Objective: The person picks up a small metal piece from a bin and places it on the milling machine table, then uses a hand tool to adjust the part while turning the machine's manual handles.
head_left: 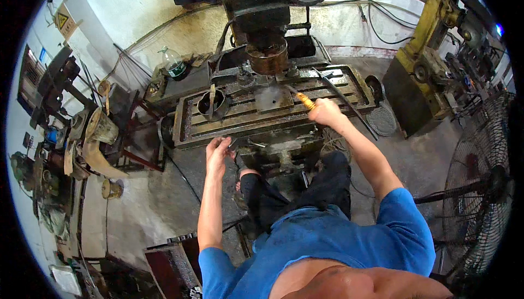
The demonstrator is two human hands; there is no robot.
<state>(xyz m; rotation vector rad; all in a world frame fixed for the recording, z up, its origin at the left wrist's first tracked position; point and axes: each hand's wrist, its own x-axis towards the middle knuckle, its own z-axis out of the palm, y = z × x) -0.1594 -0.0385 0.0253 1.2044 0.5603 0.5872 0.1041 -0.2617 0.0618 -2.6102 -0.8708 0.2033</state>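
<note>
My right hand is closed around a yellow-handled tool with a narrow dark end; its exact kind is unclear. The tool points toward a flat metal plate with a small dark hole, on a slotted machine table. Pale haze blurs part of the plate. My left hand is by the table's front edge, fingers curled together; whatever they may pinch is too small to name. Behind that hand, a round dark pot sits on the table with a wooden-handled stick or brush in it.
A copper-brown cylindrical machine head hangs above the table's back. One long dark bar slants across its right side. At far left are a dirty bucket and a clear bottle. A large fan stands at right.
</note>
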